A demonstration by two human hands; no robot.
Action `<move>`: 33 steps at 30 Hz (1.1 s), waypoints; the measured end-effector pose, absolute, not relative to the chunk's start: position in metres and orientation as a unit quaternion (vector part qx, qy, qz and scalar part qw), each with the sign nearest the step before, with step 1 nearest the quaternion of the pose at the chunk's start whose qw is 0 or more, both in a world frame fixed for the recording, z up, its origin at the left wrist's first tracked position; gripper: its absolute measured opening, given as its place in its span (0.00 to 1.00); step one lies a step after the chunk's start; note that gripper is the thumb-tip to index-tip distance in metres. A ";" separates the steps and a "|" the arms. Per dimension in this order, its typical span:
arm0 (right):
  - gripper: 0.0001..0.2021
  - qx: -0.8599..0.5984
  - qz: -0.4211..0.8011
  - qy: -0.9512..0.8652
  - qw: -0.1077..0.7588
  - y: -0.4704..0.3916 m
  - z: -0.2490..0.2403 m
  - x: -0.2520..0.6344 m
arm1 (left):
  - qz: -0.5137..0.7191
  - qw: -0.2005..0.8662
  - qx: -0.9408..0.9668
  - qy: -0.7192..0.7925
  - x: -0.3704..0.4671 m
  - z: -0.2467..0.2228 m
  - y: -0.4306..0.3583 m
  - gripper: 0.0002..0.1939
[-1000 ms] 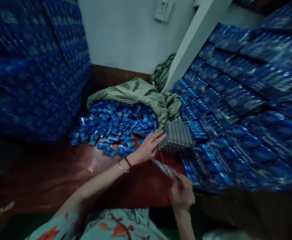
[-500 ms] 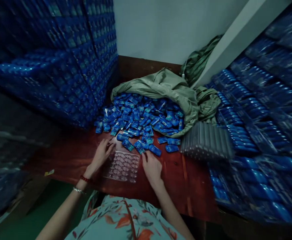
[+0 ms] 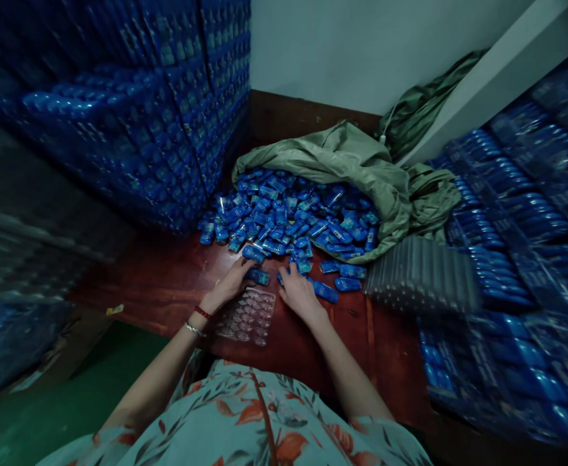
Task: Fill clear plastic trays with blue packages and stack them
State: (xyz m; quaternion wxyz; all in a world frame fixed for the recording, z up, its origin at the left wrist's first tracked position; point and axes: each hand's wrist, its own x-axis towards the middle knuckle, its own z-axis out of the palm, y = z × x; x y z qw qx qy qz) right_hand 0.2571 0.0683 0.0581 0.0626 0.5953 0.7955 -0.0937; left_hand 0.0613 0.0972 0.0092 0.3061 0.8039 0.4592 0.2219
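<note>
A clear plastic blister tray with rows of moulded cavities lies flat on the red-brown tabletop in front of me. Just past its far left corner, my left hand has its fingers and thumb closed at the left end of a small blue pack. My right hand is beyond the tray's far right corner, its fingers bent over another small blue pack, mostly hidden beneath them. Further back, a heap of similar blue packs spills from the mouth of a green sack.
Loose blue packs lie right of my right hand. A stack of clear empty trays stands beside the sack. Tall stacks of filled blue trays rise at left and right. A small yellow scrap lies near the table's left edge.
Both hands have moved forward from beside the tray to the nearest blue packs, and their fingers have closed in on them. The camera view has shifted slightly left.
</note>
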 end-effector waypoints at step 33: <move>0.17 0.402 -0.109 0.899 -0.136 0.034 0.040 0.224 | 0.282 0.351 0.687 0.571 0.007 0.028 0.004 0.14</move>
